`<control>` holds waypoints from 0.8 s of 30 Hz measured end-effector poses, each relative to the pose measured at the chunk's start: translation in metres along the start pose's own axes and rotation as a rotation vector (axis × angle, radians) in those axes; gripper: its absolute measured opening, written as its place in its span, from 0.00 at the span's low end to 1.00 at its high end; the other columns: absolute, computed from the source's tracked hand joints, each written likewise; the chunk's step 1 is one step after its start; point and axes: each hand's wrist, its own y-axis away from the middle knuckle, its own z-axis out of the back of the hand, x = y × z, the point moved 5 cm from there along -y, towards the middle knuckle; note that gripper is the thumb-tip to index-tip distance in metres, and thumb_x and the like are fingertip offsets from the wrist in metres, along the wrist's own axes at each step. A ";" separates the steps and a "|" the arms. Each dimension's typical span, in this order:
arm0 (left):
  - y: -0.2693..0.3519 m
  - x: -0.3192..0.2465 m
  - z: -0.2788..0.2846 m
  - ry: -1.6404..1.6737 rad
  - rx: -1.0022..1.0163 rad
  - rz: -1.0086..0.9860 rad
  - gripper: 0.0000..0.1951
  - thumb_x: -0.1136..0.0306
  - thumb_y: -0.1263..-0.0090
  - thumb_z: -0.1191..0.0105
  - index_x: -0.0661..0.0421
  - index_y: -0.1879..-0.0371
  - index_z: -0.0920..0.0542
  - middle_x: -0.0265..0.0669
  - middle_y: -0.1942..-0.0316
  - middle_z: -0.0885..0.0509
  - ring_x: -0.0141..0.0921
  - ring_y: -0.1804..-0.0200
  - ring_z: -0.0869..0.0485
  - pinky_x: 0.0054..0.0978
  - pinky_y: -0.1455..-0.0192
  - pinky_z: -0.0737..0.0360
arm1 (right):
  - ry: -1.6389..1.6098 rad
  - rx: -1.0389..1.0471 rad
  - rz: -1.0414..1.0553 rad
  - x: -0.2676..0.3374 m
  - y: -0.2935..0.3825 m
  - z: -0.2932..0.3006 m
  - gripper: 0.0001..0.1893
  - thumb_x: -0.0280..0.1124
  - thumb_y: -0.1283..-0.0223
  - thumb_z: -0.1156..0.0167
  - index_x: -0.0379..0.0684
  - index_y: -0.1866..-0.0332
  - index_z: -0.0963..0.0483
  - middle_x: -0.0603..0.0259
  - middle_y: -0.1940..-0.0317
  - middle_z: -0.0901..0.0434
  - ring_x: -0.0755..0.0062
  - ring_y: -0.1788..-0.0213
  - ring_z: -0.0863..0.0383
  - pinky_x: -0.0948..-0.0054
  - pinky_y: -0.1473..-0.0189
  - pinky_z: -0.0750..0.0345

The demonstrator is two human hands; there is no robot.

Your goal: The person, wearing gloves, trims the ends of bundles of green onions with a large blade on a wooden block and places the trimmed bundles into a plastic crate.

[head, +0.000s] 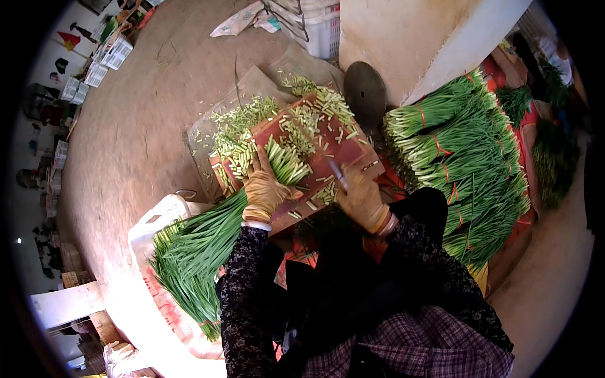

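My left hand (262, 189), in a tan glove, presses on a bundle of green stalks (286, 163) lying across a reddish board (340, 165); the stalks' pale ends point right. Their long green leaves trail from under that hand to the lower left. In a similar glove, my right hand (360, 198) is closed around a blurred knife (337, 174) at the board's right part, apart from the stalks. Short cut stalk pieces (246, 151) are heaped on the board's left side and far edge, with more scattered around the knife.
Bundles of green stalks tied with red bands (463, 160) lie in a row at the right. A white crate (160, 212) with more stalks (198, 264) stands at the left. A dark round disc (364, 94) leans by a pale pillar (406, 42); stacked white baskets (319, 33) stand behind.
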 end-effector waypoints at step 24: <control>0.001 -0.014 -0.015 -0.191 0.144 0.064 0.73 0.37 0.70 0.25 0.65 0.27 0.54 0.53 0.32 0.36 0.52 0.33 0.34 0.46 0.32 0.33 | -0.381 0.073 -0.193 0.009 -0.016 0.060 0.18 0.38 0.41 0.35 0.35 0.54 0.27 0.51 0.68 0.23 0.55 0.68 0.20 0.62 0.66 0.24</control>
